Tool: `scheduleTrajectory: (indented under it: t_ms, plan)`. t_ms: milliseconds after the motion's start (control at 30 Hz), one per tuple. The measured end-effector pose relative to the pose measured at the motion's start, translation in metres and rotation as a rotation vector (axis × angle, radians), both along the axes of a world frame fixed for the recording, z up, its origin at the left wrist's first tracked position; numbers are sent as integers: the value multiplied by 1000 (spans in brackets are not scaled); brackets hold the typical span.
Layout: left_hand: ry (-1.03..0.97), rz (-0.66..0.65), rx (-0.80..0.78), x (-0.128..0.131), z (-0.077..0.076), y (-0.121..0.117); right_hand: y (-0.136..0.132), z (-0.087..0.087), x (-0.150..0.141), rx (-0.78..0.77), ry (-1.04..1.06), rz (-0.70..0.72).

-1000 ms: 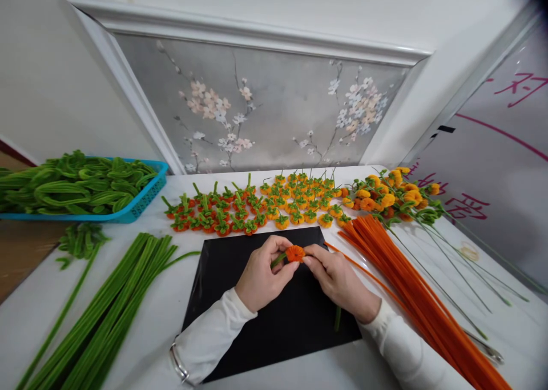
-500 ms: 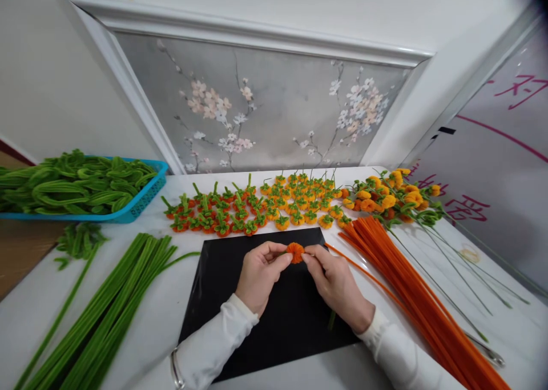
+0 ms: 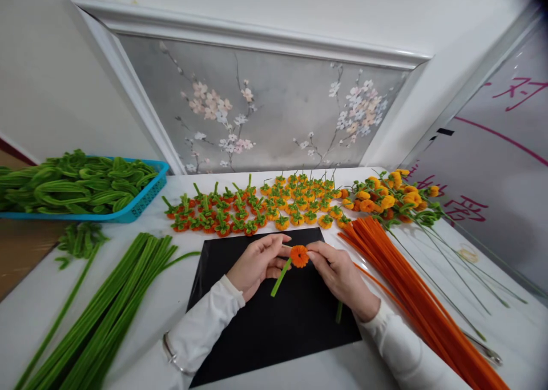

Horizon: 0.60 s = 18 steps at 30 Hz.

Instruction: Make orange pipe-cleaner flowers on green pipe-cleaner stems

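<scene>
Pinching a round fuzzy orange flower (image 3: pixel 299 256) in the right hand (image 3: pixel 342 278), left hand (image 3: pixel 253 266) fingers loosely parted nearby, straight velvety orange strips (image 3: pixel 413 287) beside a flat black mat (image 3: pixel 278 333)

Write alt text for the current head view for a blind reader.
The right hand pinches an orange flower with a green stem above a black mat, the left hand close beside it. On the white table lie green strips, orange strips and rows of flower heads; a blue basket of green loops stands at left.
</scene>
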<state>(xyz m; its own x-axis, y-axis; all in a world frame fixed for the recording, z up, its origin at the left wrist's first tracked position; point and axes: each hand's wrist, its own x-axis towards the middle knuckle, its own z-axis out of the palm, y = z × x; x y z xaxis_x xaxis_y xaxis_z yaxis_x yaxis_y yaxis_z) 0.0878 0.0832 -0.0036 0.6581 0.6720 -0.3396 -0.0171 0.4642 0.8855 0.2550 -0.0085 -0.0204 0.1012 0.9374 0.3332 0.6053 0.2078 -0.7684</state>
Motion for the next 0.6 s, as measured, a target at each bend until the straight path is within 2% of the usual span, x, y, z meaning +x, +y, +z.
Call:
scheduleTrajectory:
  t_ms: [100,233,367,600]
  plan:
    - [-19,-84,-37,-1,-2,2,0,-1,-2,-8,-10,14]
    - [-82,-85,-47,0,-6,-1,0,-4,-5,-22,-42,-3]
    - [-104,-112,-79,-1,-5,-2,-2,-5,-5,-69,-77,60]
    - [-84,-219,-77,-3,-4,-3,0,-6,-5,-78,-206,-33]
